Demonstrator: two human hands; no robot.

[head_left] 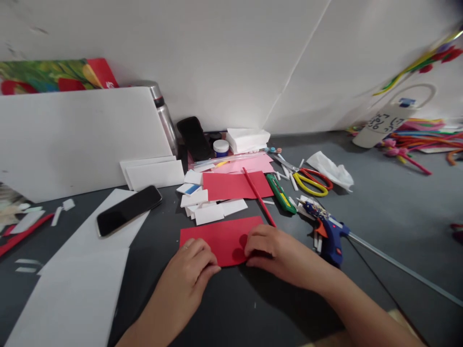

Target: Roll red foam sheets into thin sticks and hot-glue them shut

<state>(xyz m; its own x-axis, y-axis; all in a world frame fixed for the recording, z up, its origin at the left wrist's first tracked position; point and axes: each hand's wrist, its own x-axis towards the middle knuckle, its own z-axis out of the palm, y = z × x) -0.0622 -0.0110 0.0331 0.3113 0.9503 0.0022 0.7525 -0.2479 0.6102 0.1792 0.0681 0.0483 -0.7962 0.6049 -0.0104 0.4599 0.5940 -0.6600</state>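
- While my left hand (195, 262) lies flat, fingers loosely together, on the near left corner of the red paper strip (220, 238), it presses rather than pinches.
- My right hand (275, 250) rests on the strip's right end, fingertips pressed down on the sheet; whether the thumb is tucked under the edge I cannot tell.
- The strip lies flat on the dark table (383, 207), right in front of me and just below the scraps of white foam (210, 209).
- Beyond it lies a second red sheet (231, 185) on pink paper (246, 165), with a red stick (258, 196) slanting across both.
- To my right: a green utility knife (281, 193), yellow and red scissors (313, 182) and a blue glue gun (331, 236) (its nozzle points away from me).
- To my left a black phone (128, 209) lies face up on white sheets (83, 270).
- Containers: a small white-lidded jar (220, 147) stands shut, contents unseen, and a steel bottle (164, 115) stands capped behind a white board (75, 140).
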